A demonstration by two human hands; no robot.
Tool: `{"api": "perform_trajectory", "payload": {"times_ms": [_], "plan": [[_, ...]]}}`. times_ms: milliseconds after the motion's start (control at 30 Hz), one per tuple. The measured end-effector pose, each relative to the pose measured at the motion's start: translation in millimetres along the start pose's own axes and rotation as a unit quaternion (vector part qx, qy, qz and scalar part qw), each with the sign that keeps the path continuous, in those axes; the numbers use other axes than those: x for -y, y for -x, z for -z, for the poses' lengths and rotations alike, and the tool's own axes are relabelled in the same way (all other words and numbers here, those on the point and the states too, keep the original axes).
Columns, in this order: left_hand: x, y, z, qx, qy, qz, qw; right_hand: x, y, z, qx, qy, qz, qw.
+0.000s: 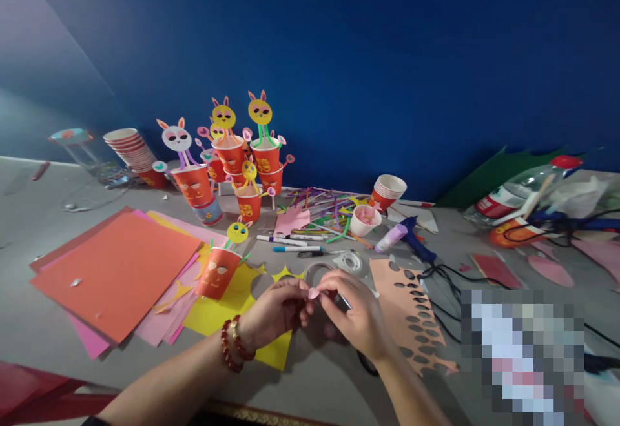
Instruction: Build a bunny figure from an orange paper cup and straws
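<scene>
A small pink paper piece [314,294] is pinched between the fingertips of both my hands, over the front of the table. My left hand [278,308], with beaded bracelets on its wrist, is closed on one side of it. From the other side my right hand [356,313] grips it too; a dark, shiny object shows at these fingers, but I cannot make out what it is. Behind the hands lie a tape roll [349,262] and markers [290,243]. Yellow paper [276,348] is under my left wrist, and a peach sheet with cut-out holes [387,290] is beside my right hand.
Red paper cups with rabbit faces [249,206] stand at the back left, near stacked coloured paper [121,271]. Pipe cleaners [329,206], a small cup of pink scraps [364,221], a glue stick [391,237], a blue glue gun [419,242] and a bottle [523,190] are further right.
</scene>
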State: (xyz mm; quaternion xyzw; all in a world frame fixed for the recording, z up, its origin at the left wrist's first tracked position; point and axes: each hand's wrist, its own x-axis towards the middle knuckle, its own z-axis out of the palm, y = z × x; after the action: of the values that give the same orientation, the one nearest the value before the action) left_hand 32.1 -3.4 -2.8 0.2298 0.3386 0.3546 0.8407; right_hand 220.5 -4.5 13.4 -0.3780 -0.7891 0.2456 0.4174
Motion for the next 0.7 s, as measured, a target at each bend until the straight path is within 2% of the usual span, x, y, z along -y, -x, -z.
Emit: {"api": "perform_trajectory", "payload": {"times_ms": [67, 133, 233, 300, 433, 700], "plan": [[0, 0, 0.8, 0.001, -0.002, 0.001, 1.000, -1, 1, 0, -0.004, -0.025, -0.029, 0.999], [1, 1, 0.4, -0.012, -0.013, -0.025, 1.000, -3, 1, 0, -0.005, -0.067, -0.090, 0.994], [2, 3, -2.4, -0.038, -0.093, -0.128, 0.987, -5, 0, 1, 0.013, -0.136, -0.199, 0.970], [2, 4, -5.2, -0.045, -0.159, -0.185, 0.969, -6, 0, 2, 0.030, -0.165, -0.239, 0.956], [1, 4, -9.5, -0.052, -0.208, -0.194, 0.957, -5, 0, 1, 0.047, -0.194, -0.258, 0.945], [3, 2, -8.0, -0.054, -0.200, -0.191, 0.959, -3, -2, -2, 0.048, -0.208, -0.260, 0.942]]}}
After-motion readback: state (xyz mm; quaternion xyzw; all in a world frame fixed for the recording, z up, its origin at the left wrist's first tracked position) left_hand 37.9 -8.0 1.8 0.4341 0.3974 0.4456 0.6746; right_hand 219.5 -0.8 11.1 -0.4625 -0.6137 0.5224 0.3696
